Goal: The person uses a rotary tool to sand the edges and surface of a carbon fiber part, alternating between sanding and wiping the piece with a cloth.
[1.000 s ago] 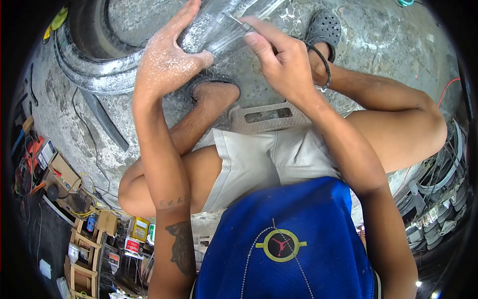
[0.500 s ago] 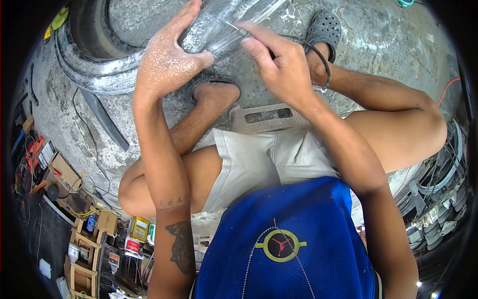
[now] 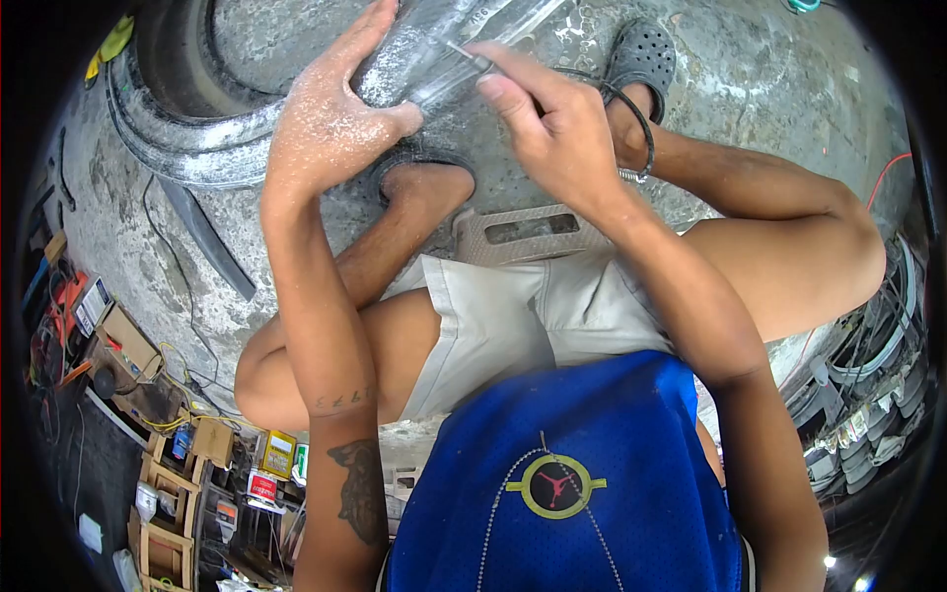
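Note:
A large black tire (image 3: 197, 148), coated with white dust, lies on the floor in front of me and runs up past the top edge. My left hand (image 3: 330, 123), powdered white, grips it with thumb and fingers spread across either side. In my right hand (image 3: 557, 123) is a slim rotary tool (image 3: 481, 64), pinched between thumb and fingers. Its thin metal tip points at the tire's dusty face beside my left thumb, where pale lettering shows. A black cord (image 3: 641, 123) loops from behind the right hand, past my ankle. Most of the tool body is hidden in the palm.
My feet, one in a grey clog (image 3: 646, 64), flank the work on stained concrete. A beige plastic stool (image 3: 518, 235) sits between my legs. A dark rubber strip (image 3: 207, 237) lies at left. Boxes, cans and a wooden rack (image 3: 163, 513) fill the lower left; cables (image 3: 868, 365) hang at right.
Both hands keep nearly the same places on the tire and the tool. The tire's lettering near the top edge has shifted slightly.

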`<action>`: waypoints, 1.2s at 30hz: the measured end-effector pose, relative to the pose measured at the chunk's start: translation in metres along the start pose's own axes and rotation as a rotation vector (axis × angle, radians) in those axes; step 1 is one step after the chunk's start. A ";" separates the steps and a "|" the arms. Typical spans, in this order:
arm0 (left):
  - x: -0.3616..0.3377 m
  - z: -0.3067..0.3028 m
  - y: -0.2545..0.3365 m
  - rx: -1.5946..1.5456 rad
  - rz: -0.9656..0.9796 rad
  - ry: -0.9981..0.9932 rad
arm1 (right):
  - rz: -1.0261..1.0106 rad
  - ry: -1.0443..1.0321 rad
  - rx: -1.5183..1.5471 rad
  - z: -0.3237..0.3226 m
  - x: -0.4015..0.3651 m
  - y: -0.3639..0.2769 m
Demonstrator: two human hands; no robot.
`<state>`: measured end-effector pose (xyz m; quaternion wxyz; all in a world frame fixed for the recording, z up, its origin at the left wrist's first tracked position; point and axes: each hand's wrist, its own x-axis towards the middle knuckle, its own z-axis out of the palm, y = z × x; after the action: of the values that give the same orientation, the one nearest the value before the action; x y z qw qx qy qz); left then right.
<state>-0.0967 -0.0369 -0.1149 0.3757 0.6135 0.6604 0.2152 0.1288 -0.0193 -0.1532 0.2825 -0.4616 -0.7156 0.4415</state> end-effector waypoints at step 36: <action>-0.002 -0.002 0.004 -0.029 0.030 0.002 | 0.020 0.073 0.039 -0.002 0.003 -0.002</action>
<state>-0.0954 -0.0380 -0.1102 0.3807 0.6176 0.6482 0.2311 0.1279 -0.0159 -0.1507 0.3130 -0.4788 -0.6915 0.4412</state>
